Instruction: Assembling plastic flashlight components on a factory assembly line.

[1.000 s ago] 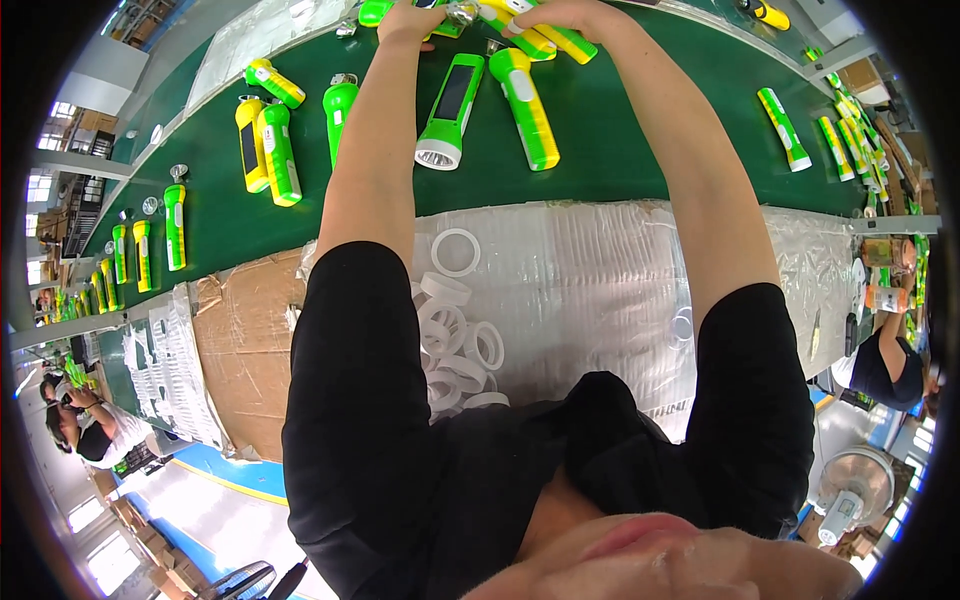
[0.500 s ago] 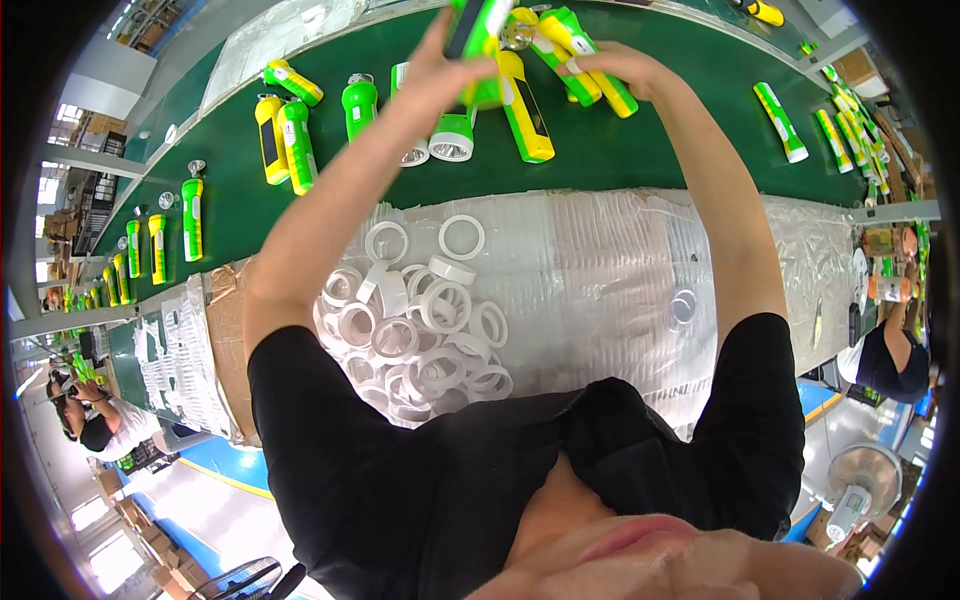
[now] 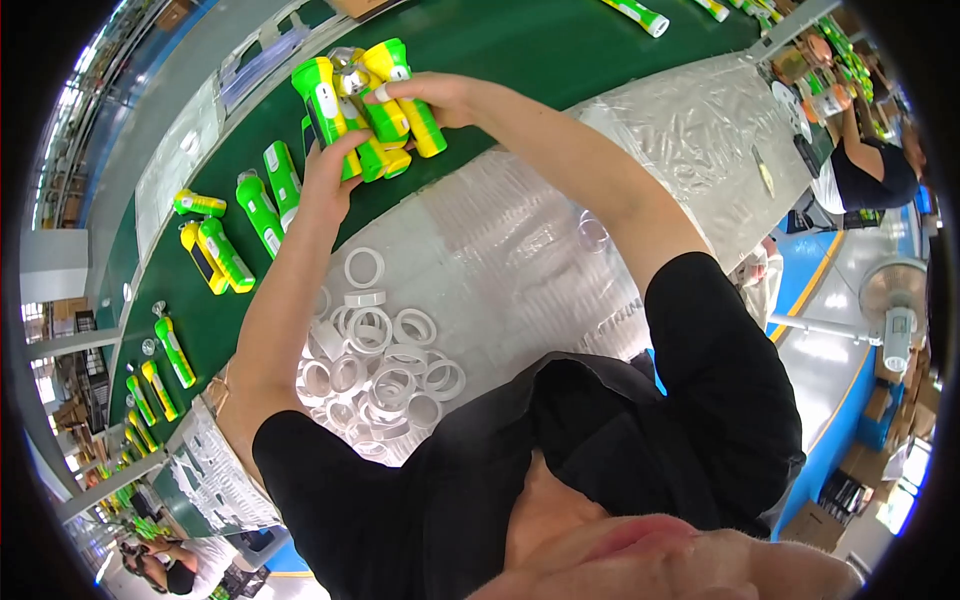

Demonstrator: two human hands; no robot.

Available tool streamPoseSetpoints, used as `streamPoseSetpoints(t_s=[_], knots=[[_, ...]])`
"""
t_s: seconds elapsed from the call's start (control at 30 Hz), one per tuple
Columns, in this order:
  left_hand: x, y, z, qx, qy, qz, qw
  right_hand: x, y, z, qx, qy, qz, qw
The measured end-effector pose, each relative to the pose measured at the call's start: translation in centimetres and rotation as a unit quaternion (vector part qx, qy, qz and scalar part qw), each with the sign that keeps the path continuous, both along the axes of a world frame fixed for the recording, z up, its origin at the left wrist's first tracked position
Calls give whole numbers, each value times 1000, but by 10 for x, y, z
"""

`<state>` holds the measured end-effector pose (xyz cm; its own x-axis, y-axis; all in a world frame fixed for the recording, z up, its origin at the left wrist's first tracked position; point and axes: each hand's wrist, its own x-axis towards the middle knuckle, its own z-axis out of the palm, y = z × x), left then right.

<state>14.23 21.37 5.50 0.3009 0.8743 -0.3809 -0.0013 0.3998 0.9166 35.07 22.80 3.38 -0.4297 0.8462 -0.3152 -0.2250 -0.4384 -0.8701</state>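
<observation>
Lying rings: nearest the person, a loose, overlapping pile of white, circular rings [image 3: 404, 356]; some are flat, others tilted;
Covering sheet: crinkled, clear plastic film [image 3: 500, 240] under the rings, along the near side of the table;
Left hand: beyond the rings, the left hand [image 3: 328, 172] is gripping the lower part of a green-and-yellow, wide-headed flashlight [image 3: 326, 105] at the bundle's left side;
Right hand: the right hand [image 3: 445, 98] is closed about the bundle's right side, its thumb across the front;
Bundle: several green-and-yellow plastic flashlights [image 3: 385, 120], pressed together between both hands; shiny silver parts [image 3: 352, 78] show among their upper ends; whether they touch the table, I cannot tell;
Table: a dark green, smooth tabletop [image 3: 480, 50];
Loose flashlights: to the left, more green and yellow ones [image 3: 226, 255], lying apart from the bundle;
Far right: a white-bodied fan [image 3: 897, 335]; a co-worker in a black top [image 3: 875, 160].
</observation>
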Motion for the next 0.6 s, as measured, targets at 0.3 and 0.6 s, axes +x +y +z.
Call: streamPoseSetpoints(t_s=[0.3,0.6], knots=[[20,-50,30,71,-98,-21,992,16,-65,35,142,21,-75,987],[-8,-120,57,151,-107,-32,982,-14,-164,98,165,-39,-107,980]])
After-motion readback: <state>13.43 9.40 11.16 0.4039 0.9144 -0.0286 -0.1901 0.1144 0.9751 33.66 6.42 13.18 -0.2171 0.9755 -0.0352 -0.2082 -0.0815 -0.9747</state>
